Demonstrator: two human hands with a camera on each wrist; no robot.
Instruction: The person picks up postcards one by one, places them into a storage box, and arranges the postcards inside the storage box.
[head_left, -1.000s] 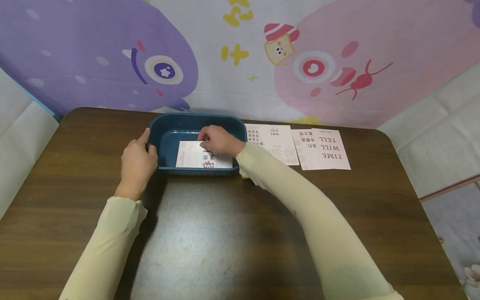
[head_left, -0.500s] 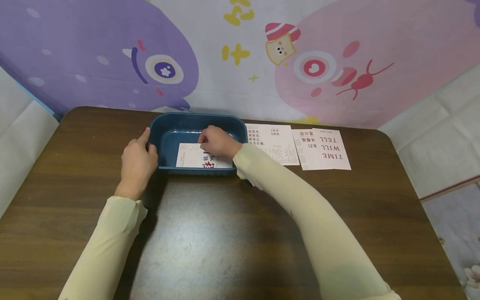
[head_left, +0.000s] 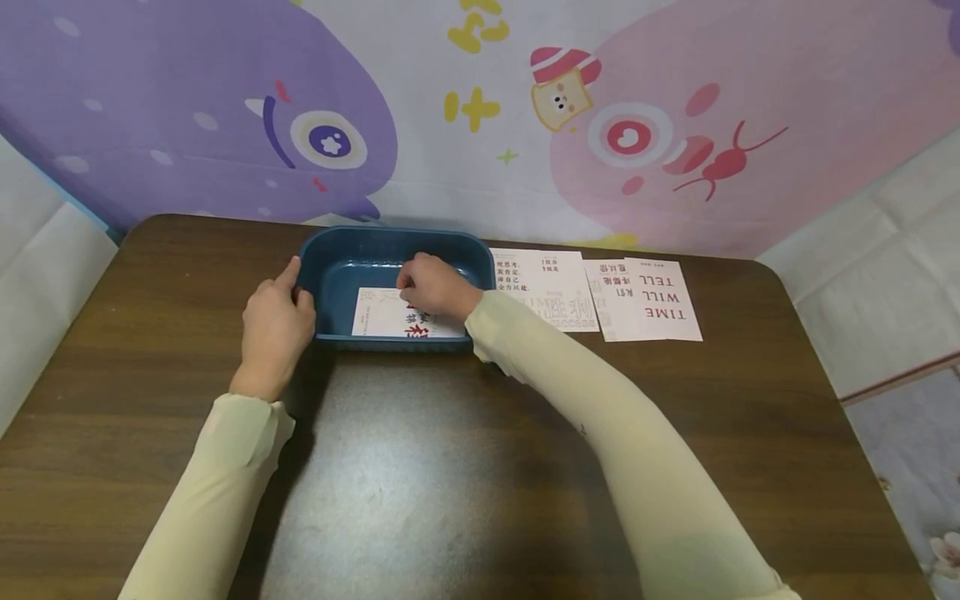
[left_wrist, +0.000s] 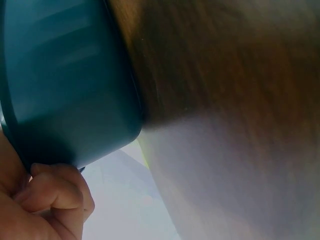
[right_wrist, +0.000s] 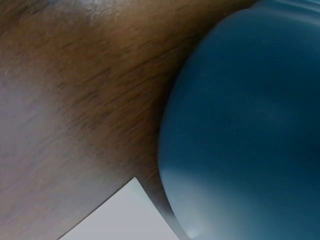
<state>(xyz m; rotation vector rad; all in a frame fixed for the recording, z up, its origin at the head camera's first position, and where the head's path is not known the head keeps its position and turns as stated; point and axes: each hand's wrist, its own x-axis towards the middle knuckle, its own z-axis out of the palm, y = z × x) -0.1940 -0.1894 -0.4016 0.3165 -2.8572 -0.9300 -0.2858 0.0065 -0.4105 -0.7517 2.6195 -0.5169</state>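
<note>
Printed card (head_left: 382, 315) slants inside the blue bin (head_left: 352, 250), left of the frame's centre, its upper edge pinched by our right hand's (head_left: 438, 286) thumb and curled fingers. Our left hand (head_left: 276, 325) touches the bin's left end, 1 index finger extended; we cannot tell whether it grips. Right of centre, we see more cards (head_left: 656, 296) on the wooden table (head_left: 450, 467).

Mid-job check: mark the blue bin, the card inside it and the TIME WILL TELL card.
Blue bin (head_left: 363, 277), head view: bare inner floor.
Card inside it (head_left: 388, 315), head view: face, left of the red characters.
TIME WILL TELL card (head_left: 665, 297), head view: upside-down red print.
</note>
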